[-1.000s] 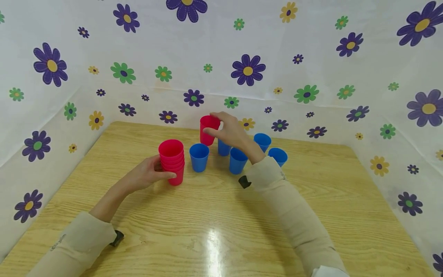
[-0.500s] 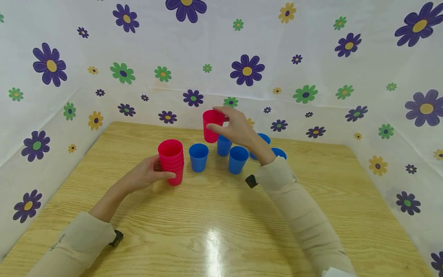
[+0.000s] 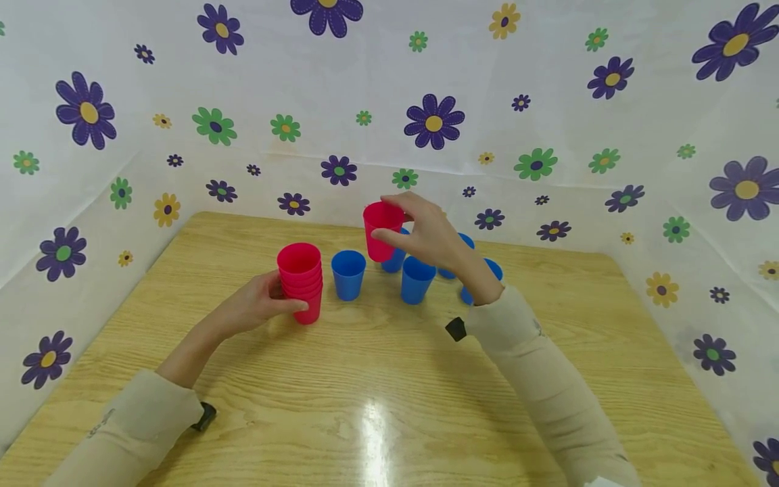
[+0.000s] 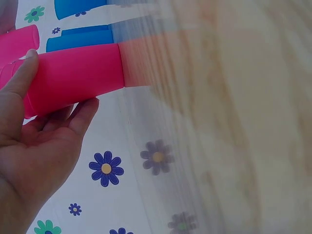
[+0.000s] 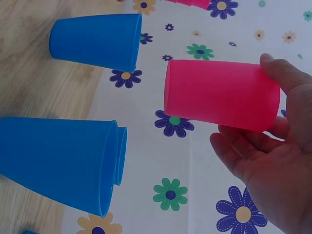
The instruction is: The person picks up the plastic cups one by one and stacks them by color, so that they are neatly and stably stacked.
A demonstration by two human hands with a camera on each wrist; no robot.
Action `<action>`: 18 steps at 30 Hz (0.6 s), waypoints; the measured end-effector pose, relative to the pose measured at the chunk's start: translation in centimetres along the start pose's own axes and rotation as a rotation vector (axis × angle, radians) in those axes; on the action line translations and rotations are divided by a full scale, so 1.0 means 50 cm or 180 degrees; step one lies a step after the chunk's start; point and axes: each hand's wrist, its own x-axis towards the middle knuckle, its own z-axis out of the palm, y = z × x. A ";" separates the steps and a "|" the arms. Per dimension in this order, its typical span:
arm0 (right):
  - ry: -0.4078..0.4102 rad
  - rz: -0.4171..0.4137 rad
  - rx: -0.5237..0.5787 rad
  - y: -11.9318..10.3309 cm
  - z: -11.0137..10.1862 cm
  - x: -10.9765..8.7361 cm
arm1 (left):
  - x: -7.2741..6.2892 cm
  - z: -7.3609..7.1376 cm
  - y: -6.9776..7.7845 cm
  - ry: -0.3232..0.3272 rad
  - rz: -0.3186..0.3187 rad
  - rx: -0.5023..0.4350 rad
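Observation:
My left hand (image 3: 258, 301) grips an upright stack of nested red plastic cups (image 3: 302, 270) standing on the table, thumb across the near side. In the left wrist view the stack (image 4: 80, 73) lies between thumb and fingers. Farther back, my right hand (image 3: 429, 230) holds a single red cup (image 3: 376, 249) near its rim, mouth upward. The right wrist view has this cup (image 5: 219, 92) raised off the table, with the thumb on one side and fingers on the other. It overlaps a blue cup (image 3: 397, 260) behind it in the head view.
Several blue cups stand mouth up around the right hand. One blue cup (image 3: 349, 276) is just right of the red stack, another (image 3: 417, 281) below the right hand. More (image 3: 465, 242) are partly hidden by the right forearm. A flowered cloth (image 3: 365, 88) surrounds the wooden table (image 3: 341, 379).
My right hand has carried the red cup rightward, first up and then slightly down and nearer, over the blue cups. My left hand and the red stack have stayed in place.

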 end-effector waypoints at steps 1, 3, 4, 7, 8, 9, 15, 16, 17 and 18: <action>-0.0008 -0.0014 0.0002 -0.001 0.000 -0.004 | 0.000 0.000 0.000 0.0002 0.0000 0.0004; -0.0024 -0.0028 0.0029 -0.004 -0.002 -0.013 | 0.001 -0.001 0.001 0.0003 0.0005 0.0014; -0.0028 -0.0029 0.0037 -0.007 -0.003 -0.018 | 0.001 -0.001 0.001 0.0003 0.0005 0.0020; -0.0025 -0.0054 0.0059 -0.014 -0.008 -0.034 | 0.002 -0.001 0.001 0.0004 0.0021 0.0035; -0.0019 -0.0082 0.0056 -0.017 -0.009 -0.039 | 0.002 -0.001 0.000 0.0004 0.0030 0.0041; -0.0010 -0.0114 0.0048 -0.019 -0.010 -0.044 | 0.003 -0.002 0.000 0.0005 0.0031 0.0045; -0.0013 -0.0176 0.0026 -0.029 -0.009 -0.073 | 0.004 -0.003 -0.002 0.0015 0.0030 0.0052; -0.0031 -0.0151 0.0038 -0.029 -0.008 -0.078 | 0.004 -0.003 -0.001 0.0014 0.0028 0.0046; -0.0048 -0.0124 0.0050 -0.029 -0.008 -0.083 | 0.002 -0.002 -0.001 0.0009 0.0036 0.0036; -0.0061 -0.0105 0.0066 -0.030 -0.007 -0.088 | 0.002 -0.002 0.000 0.0000 0.0045 0.0028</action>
